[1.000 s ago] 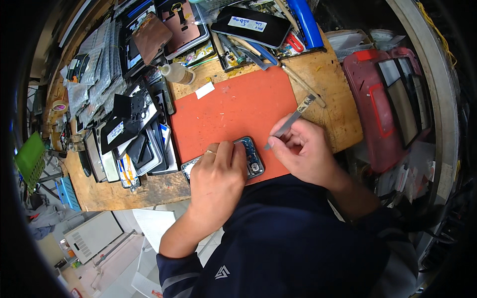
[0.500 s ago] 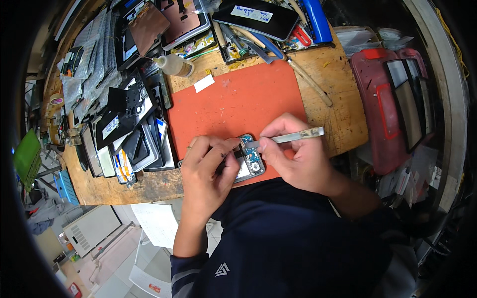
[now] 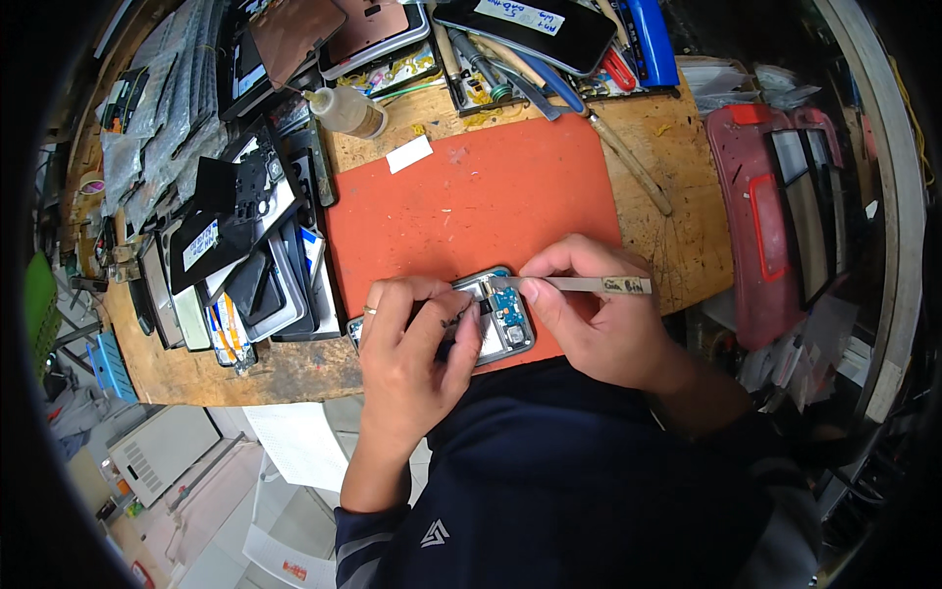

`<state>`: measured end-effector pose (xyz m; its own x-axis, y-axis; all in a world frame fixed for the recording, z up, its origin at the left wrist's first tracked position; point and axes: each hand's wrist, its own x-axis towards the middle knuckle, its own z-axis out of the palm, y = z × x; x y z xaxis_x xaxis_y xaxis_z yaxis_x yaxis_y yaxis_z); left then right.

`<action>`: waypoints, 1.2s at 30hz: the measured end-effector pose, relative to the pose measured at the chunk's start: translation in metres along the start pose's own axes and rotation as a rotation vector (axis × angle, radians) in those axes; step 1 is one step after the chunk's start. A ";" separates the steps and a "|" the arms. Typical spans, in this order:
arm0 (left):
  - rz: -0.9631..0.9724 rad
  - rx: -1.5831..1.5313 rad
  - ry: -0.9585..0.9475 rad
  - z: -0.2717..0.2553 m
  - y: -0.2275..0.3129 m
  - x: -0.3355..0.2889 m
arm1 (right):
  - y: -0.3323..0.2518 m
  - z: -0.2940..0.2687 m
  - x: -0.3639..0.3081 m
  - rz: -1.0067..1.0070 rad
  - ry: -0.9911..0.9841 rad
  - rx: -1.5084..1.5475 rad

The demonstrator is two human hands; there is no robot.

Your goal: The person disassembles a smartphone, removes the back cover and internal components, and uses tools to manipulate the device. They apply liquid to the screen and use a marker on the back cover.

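One opened phone [image 3: 497, 336] lies on the orange mat [image 3: 471, 201]; fingers of the left hand [image 3: 410, 339] pinch a dark piece [image 3: 485, 307], those of the right hand [image 3: 596, 306] grip a metal blade [image 3: 581, 285], whose slip could gouge the blue board [image 3: 508, 306].

wooden bench [image 3: 196, 381]: orange mat [image 3: 471, 196] bearing opened phone [image 3: 508, 309]; slim stick [image 3: 633, 167] right, bottle [image 3: 350, 114] behind; left heap [image 3: 228, 221], probably phone parts

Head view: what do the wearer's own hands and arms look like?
Both hands are ungloved. The left hand wears a gold-coloured ring on one finger; no ring shows on the right hand. The forearms are partly bare; the left sleeve is dark navy with grey stripes, and the right sleeve is dark too.
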<state>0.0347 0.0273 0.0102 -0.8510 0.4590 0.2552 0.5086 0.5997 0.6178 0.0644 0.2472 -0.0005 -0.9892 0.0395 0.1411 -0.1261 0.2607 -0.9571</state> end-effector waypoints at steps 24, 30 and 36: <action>-0.016 -0.023 -0.015 0.000 0.001 0.003 | -0.007 0.013 -0.018 0.362 0.057 0.362; -0.023 -0.031 -0.025 0.000 0.002 0.003 | -0.012 0.002 -0.003 0.503 -0.024 0.349; -0.016 -0.022 -0.039 -0.001 0.000 0.001 | -0.013 -0.005 0.013 0.561 -0.080 0.369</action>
<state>0.0337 0.0269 0.0111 -0.8532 0.4746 0.2162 0.4915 0.5932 0.6377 0.0536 0.2486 0.0153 -0.9128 -0.0025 -0.4085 0.4055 -0.1254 -0.9054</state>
